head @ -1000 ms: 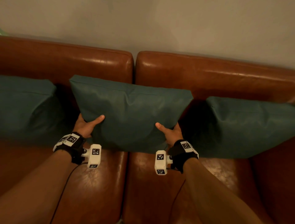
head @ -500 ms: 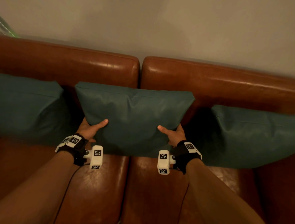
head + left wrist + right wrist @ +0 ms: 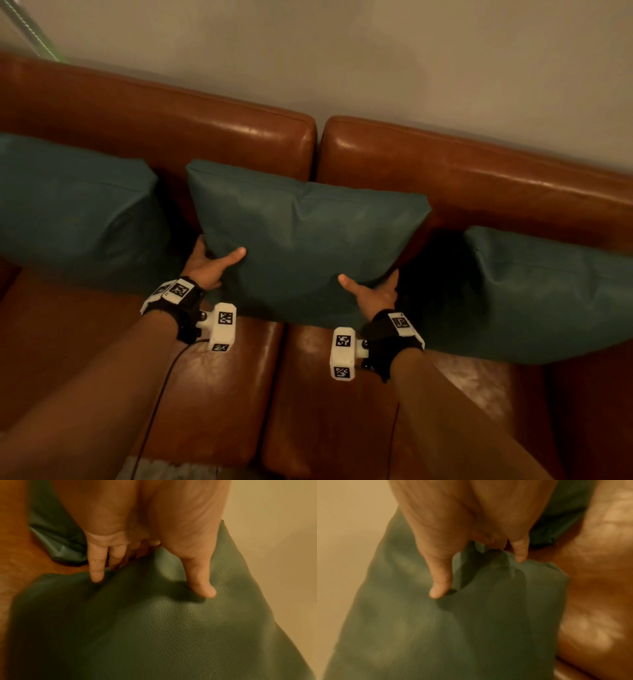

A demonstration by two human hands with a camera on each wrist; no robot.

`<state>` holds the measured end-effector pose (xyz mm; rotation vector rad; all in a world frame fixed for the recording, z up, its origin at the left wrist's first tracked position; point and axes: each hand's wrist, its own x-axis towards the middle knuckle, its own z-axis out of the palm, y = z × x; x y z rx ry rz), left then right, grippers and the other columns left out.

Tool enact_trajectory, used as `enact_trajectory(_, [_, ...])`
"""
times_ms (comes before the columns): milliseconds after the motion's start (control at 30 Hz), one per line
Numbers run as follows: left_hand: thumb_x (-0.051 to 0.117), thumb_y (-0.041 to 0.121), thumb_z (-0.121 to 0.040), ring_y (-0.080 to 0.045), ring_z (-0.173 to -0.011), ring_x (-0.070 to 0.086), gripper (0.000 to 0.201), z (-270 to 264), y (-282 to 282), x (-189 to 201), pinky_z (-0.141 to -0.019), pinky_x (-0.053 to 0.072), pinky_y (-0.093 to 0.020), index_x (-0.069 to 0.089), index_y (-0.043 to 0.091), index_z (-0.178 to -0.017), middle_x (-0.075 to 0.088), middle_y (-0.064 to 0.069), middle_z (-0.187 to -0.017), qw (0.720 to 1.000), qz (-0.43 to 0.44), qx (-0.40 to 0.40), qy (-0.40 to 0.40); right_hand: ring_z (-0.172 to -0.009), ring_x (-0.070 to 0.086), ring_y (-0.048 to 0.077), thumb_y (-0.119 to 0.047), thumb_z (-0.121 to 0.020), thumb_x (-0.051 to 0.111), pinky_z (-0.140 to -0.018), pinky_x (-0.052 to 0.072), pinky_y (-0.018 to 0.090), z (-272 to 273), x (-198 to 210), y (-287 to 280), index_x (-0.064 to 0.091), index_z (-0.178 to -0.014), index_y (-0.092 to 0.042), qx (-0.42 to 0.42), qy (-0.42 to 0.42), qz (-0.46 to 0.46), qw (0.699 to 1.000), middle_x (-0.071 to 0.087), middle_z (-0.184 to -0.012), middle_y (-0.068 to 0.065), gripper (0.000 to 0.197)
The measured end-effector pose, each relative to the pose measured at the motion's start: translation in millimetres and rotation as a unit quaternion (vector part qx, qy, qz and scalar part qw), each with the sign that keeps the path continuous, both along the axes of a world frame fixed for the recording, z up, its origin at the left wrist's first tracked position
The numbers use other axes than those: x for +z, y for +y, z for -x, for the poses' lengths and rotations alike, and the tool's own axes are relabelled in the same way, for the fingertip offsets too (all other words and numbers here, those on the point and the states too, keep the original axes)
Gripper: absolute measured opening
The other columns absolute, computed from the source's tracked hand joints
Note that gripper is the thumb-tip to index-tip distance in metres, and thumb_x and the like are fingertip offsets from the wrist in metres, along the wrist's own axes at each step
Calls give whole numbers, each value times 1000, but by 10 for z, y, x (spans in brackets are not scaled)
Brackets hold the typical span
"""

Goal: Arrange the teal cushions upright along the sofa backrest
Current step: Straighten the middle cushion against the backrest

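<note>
Both hands, left hand (image 3: 209,263) and right hand (image 3: 373,294), grip the middle cushion (image 3: 305,240) by its lower corners, upright against the backrest (image 3: 479,178) of a brown leather sofa below a plain wall (image 3: 376,61); 3 teal cushions, 2 hands.

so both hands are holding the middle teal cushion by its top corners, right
Not quite: the left hand and right hand hold the middle teal cushion by its lower corners, not the top ones. The head view shows this.
</note>
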<state>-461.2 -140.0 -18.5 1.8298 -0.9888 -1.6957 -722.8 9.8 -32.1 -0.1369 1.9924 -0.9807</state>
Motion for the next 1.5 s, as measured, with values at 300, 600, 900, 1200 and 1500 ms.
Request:
enact_trajectory(300, [73, 20, -85, -27, -108, 61, 38, -1265, 511, -35, -91, 47, -38, 64, 11, -121, 66, -14, -125, 993, -79, -21, -90, -124, 54, 33, -29, -51, 88, -102, 46, 41, -1505, -215, 18, 46, -135, -34, 23, -92, -46, 994, 48, -145, 12, 94])
enact_trajectory(600, [66, 11, -89, -26, -92, 61, 26, -3237, -287, -41, -82, 49, -37, 62, 11, -115, 63, -24, -130, 993, -46, 74, -76, -95, 60, 21, -9, -74, 79, -91, 47, 38, -3151, 36, -1118, 45, -133, -13, 144, -141, 6, 979, 62, -108, 8, 68])
enact_trajectory(900, [71, 26, -86, -25, -141, 41, 83, -4373, -1908, 112, -106, 41, -47, 23, 32, -154, 34, -6, -160, 995, 32, 85, -42, -143, 33, 24, -32, -43, 94, -114, 33, 43, -3953, -61, -2002, 7, -153, -22, 183, 25, 103, 977, 29, -157, 8, 141])
enact_trajectory(1200, [85, 44, -55, -20, -114, 63, 88, -4207, -2376, -206, -105, 47, -44, 48, 31, -134, 64, 3, -125, 995, 88, 32, 16, -119, 46, 15, -53, -39, 89, -100, 41, 32, -4071, -74, -2186, 26, -147, -26, 110, -20, 131, 985, 47, -136, -3, 129])
enact_trajectory(1500, [85, 40, -64, -24, -117, 62, 87, -4348, -2459, -251, -101, 49, -44, 46, 30, -141, 62, 1, -133, 995, 82, 61, 0, -121, 55, 25, -54, -29, 92, -103, 46, 54, -4297, -92, -2391, 37, -140, -30, 72, -64, 127, 987, 56, -133, -3, 126])
